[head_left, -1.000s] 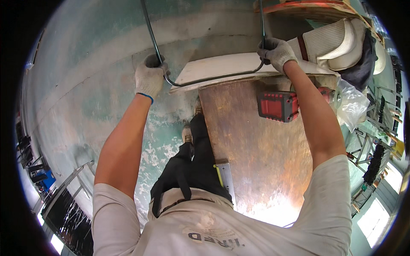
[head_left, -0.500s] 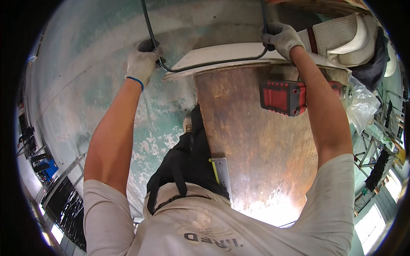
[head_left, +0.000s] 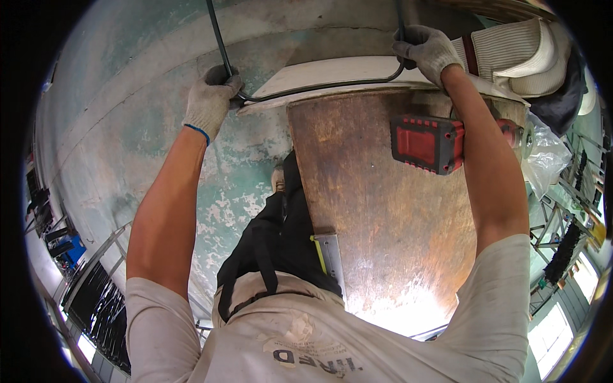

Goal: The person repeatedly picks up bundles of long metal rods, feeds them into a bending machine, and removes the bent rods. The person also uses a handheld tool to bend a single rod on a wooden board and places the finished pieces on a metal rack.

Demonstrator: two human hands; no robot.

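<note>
A thin dark metal frame (head_left: 306,90), bent round at two corners, spans the space between my hands; its far part runs out of the picture at the top. My left hand (head_left: 215,97), in a grey-palmed knit glove, is closed round the left bar near its bend. On the other side, my gloved right hand (head_left: 429,52) grips the right bar just above its corner. The near bar of the frame passes over a pale curved board (head_left: 319,75) at the far edge of the wooden table.
On the brown wooden table (head_left: 357,172) a red and black power tool (head_left: 426,143) lies beside my right forearm. Folded ribbed cloth (head_left: 511,54) and a clear plastic bag (head_left: 546,150) sit at the right. A metal strip (head_left: 330,258) is at the near table edge.
Both hands still hold the frame. Its near bar has shifted slightly farther away, and my right hand has moved a little up and to the right.
</note>
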